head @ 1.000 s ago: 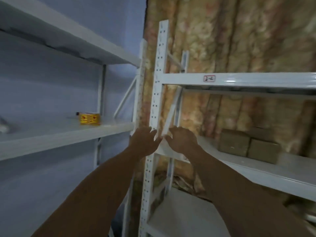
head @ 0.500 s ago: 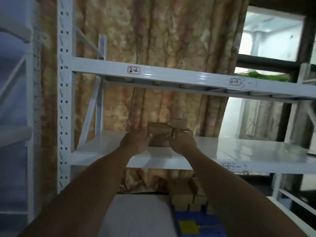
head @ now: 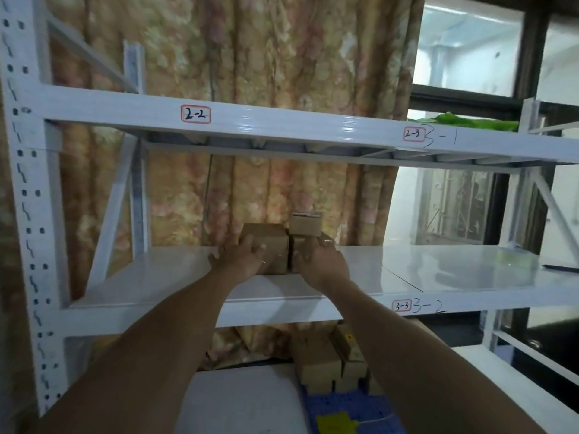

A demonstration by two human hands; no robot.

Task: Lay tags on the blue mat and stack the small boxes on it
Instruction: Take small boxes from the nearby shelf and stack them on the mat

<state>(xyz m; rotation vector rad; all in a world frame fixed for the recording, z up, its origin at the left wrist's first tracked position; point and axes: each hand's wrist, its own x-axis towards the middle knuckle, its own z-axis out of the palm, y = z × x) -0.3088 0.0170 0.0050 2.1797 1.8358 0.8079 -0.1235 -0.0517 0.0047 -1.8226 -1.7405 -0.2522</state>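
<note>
Three small cardboard boxes stand on the white middle shelf (head: 454, 270). My left hand (head: 241, 260) grips the larger left box (head: 272, 245). My right hand (head: 319, 264) grips the lower right box (head: 299, 245), and a smaller box (head: 305, 224) sits on top of that one. Below, on the lower shelf, a blue mat (head: 354, 408) carries a yellow tag (head: 335, 424) and a stack of several small boxes (head: 319, 361).
A white steel rack upright (head: 28, 214) rises at the left. The upper shelf beam (head: 282, 123) bears labels 2-2 and 2-3. A patterned curtain (head: 250, 57) hangs behind. A window (head: 470, 48) and green leaves show at the right.
My view swung right from the left rack to this one. Both hands reached forward onto the boxes on the middle shelf and now grip them.
</note>
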